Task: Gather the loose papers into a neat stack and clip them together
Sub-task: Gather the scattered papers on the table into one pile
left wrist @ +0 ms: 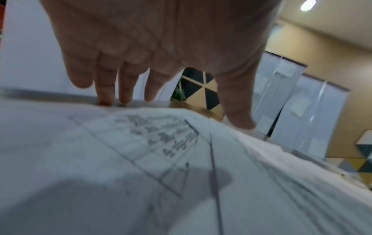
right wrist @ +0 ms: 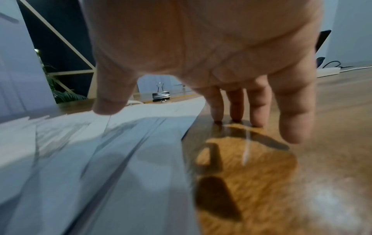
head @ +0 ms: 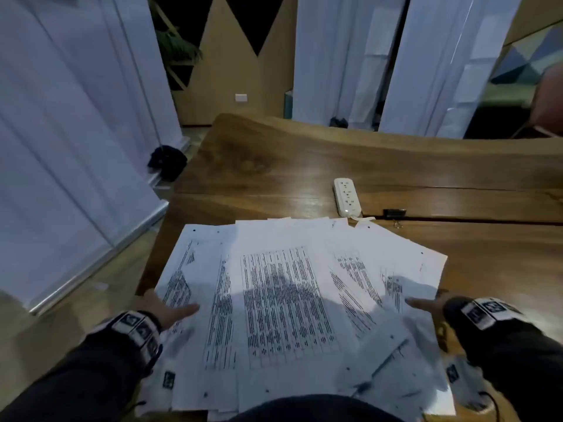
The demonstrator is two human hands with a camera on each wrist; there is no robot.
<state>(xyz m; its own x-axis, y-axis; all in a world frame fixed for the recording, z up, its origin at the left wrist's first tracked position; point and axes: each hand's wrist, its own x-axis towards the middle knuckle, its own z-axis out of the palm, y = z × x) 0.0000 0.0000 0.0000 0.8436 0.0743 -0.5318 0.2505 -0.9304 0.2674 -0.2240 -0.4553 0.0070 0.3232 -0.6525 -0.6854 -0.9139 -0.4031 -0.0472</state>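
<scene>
Several printed papers (head: 286,300) lie fanned out across the near part of the wooden table (head: 304,166). My left hand (head: 170,307) lies at the spread's left edge, fingers straight; in the left wrist view its fingertips (left wrist: 104,100) touch the sheets (left wrist: 141,159). My right hand (head: 426,304) is at the right edge, thumb on the paper (right wrist: 90,151), fingertips (right wrist: 235,117) on the bare wood. A black binder clip (head: 394,213) sits beyond the papers at the right, and shows small in the right wrist view as the clip (right wrist: 161,95).
A white power strip (head: 346,197) lies just past the papers' far edge, left of the clip. White curtains (head: 76,132) hang to the left and behind the table. The table's left edge runs close to the leftmost sheets.
</scene>
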